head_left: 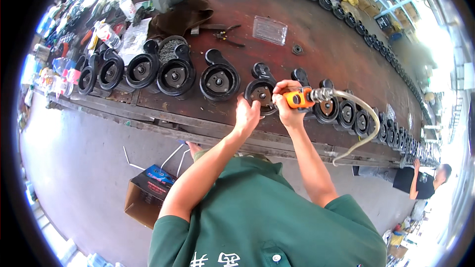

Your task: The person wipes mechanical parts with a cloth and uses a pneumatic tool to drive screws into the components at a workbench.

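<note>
My left hand (pixel 247 114) grips the near left rim of a black round housing (pixel 254 89) with a metal plate inside and a short arm at the top. In my right hand (pixel 287 110) is an orange air tool (pixel 300 99). Its front end points left into the same housing, and my fingers hide the tip. A pale air hose (pixel 374 113) trails from the metal fitting behind it. To the left stands another black housing (pixel 219 82) with a shaft in its middle; more of them line the bench edge on both sides.
Pliers (pixel 228 35), a clear plastic tray (pixel 269 30) and a small ring (pixel 297 50) lie on the dark red bench (pixel 237 5). Small metal parts fill a bowl (pixel 172 42). An open cardboard box (pixel 143 200) sits on the floor. A co-worker (pixel 420 183) is far right.
</note>
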Tool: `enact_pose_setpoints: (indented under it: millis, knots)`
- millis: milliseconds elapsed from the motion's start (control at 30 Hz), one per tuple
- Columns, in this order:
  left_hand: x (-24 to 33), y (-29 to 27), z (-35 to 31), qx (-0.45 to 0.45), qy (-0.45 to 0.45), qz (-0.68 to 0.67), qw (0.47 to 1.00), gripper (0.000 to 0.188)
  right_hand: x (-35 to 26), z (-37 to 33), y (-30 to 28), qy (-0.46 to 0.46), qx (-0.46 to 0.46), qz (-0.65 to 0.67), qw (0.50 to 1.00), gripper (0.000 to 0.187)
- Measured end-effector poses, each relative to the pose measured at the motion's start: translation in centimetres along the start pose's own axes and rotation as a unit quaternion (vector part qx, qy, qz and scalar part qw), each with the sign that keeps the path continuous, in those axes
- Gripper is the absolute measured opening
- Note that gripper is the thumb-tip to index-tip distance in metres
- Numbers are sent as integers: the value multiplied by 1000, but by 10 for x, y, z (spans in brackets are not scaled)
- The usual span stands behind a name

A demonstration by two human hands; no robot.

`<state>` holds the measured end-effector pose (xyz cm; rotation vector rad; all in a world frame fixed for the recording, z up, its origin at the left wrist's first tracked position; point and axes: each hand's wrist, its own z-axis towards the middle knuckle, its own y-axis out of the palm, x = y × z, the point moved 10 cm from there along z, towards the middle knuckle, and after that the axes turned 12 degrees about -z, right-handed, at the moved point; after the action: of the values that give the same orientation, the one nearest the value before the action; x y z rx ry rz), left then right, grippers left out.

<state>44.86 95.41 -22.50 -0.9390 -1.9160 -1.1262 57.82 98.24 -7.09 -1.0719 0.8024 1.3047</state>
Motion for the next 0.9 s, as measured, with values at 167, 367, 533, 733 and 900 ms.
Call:
enact_pose_setpoints:
  millis: [167, 367, 533, 733, 900]
  knots:
    - [-11, -14, 7, 14, 59, 116, 991, 52, -16, 33, 8, 70, 5, 25, 997, 22]
    - [10, -1, -7, 0, 10, 60, 998, 49, -1, 69, -10, 45, 113, 30, 992, 22]
    - [5, -4, -1, -8, 44, 74, 996, 48, 7, 68, -14, 37, 123, 66, 990, 22]
    - [4, -4, -2, 0, 62, 70, 996, 48, 13, 67, -16, 43, 125, 67, 989, 23]
    - [3, -2, -1, -13, 33, 74, 997, 48, 14, 66, -13, 34, 107, 79, 991, 22]
